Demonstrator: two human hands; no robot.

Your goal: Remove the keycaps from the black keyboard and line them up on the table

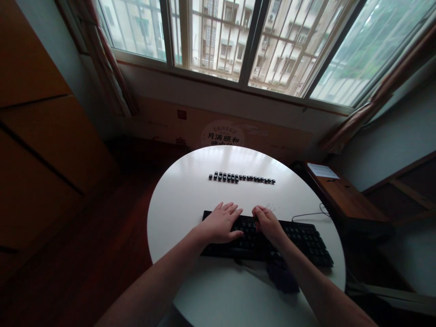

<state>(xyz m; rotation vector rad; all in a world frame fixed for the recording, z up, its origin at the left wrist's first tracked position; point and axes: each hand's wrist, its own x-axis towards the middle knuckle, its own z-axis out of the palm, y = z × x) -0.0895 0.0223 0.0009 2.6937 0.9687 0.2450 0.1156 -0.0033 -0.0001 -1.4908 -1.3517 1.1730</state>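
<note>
A black keyboard (303,238) lies across the round white table. My left hand (221,223) rests flat on its left part, fingers spread and holding nothing. Over the middle of the keyboard, my right hand (267,222) is closed in a pinch; what its fingertips hold is hidden. Just beyond that hand shows a thin wire-like piece (270,207), and I cannot tell whether it touches the fingers. Farther back, several black keycaps (226,177) stand in rows, two deep on the left and single on the right.
Below the keyboard, near my right forearm, sits a dark purple cloth-like thing (282,274). A thin cable (308,214) runs off the right edge of the white table (177,195). Beyond it stands a brown wooden table (347,193) bearing a paper sheet (322,170). Barred windows are behind.
</note>
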